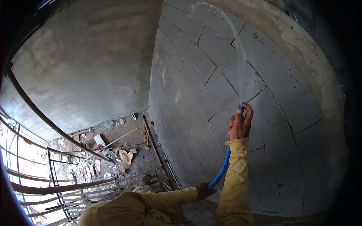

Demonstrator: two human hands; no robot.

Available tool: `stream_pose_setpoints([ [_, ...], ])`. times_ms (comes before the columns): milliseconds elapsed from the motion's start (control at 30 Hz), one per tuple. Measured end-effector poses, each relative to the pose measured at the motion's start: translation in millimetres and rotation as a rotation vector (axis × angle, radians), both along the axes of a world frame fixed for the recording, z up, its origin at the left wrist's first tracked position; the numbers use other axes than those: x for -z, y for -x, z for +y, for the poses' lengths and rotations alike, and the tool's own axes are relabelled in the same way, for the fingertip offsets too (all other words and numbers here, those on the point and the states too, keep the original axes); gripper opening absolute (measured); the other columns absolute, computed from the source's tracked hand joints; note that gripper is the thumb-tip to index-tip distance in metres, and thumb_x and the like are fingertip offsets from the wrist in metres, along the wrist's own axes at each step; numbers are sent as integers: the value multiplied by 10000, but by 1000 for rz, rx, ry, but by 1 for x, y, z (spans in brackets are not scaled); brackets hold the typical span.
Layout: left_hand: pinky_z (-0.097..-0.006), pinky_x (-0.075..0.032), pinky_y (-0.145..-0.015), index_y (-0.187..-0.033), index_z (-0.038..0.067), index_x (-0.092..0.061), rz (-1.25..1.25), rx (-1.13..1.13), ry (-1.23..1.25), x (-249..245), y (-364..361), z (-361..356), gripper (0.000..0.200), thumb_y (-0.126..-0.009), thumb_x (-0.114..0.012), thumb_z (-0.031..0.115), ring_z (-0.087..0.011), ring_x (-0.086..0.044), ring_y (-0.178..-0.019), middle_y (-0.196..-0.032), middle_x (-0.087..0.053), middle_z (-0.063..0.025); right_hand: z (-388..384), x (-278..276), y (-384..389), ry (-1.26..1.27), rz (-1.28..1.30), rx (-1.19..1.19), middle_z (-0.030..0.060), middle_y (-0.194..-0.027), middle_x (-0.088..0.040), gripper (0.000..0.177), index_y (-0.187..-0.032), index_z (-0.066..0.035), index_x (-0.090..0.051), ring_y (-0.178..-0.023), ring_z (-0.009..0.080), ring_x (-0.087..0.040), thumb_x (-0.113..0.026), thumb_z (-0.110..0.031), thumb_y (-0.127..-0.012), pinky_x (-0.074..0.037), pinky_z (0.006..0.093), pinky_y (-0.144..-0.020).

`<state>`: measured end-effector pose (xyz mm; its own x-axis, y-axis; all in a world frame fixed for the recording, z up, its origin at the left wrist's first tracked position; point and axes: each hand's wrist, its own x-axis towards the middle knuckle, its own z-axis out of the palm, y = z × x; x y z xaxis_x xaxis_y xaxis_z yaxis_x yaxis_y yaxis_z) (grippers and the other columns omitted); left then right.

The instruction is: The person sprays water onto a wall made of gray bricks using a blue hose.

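Observation:
My right hand (240,122) is raised in front of the grey block wall (230,79), its fingers closed around the end of a blue hose (222,169). A thin stream of water (240,56) shoots from the hose tip and arcs upward along the wall. Lower down, my left hand (206,191) is wrapped around the same hose, which curves between the two hands. Yellowish long sleeves cover both arms. Dark joint lines and small pits mark the blocks.
A smooth plastered wall (94,67) meets the block wall at a corner. Below lies a floor littered with rubble and scraps (124,156). Curved poles (41,109) and slatted scaffolding (83,199) stand on the left. A rough concrete band (301,56) edges the blocks.

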<state>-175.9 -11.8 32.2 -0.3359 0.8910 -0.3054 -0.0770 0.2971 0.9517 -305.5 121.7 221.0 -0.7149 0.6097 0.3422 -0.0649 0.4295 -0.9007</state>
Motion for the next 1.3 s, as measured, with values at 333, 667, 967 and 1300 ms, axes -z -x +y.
stream_pose_setpoints([
  [333, -437, -467, -739, -889, -14, -619, 21, 36, 26, -8, 18, -5, 492, -834, -569, 472, -379, -623, -794, -798, -623, -248, -15, -11, 20, 44, -9, -51, -30, -575, -375, 402, -1139, -154, -388, -463, 49, -345, -469, -476, -914, -289, 214, -393],
  [667, -440, -471, -756, -889, -9, -627, 14, 58, -16, 5, 14, -5, 488, -833, -564, 472, -379, -625, -806, -795, -625, -242, -10, 12, 34, -38, -22, -22, -27, -592, -394, 386, -1153, -170, -403, -440, 50, -338, -480, -463, -914, -287, 209, -369],
  [967, -444, -468, -736, -890, 2, -625, -9, 76, 22, 3, 16, -8, 485, -828, -565, 480, -376, -625, -783, -782, -623, -240, -7, 22, 40, -101, -12, -43, -39, -544, -373, 398, -1159, -160, -402, -395, 45, -321, -464, -470, -917, -264, 212, -332],
  [1300, -444, -456, -687, -787, -5, -589, 6, -26, -6, 4, 22, -13, 492, -832, -565, 484, -361, -603, -693, -713, -598, -228, -24, 9, 42, -66, -45, -90, -5, -711, -444, 415, -1166, -133, -387, -556, 74, -420, -462, -462, -924, -379, 234, -484],
])
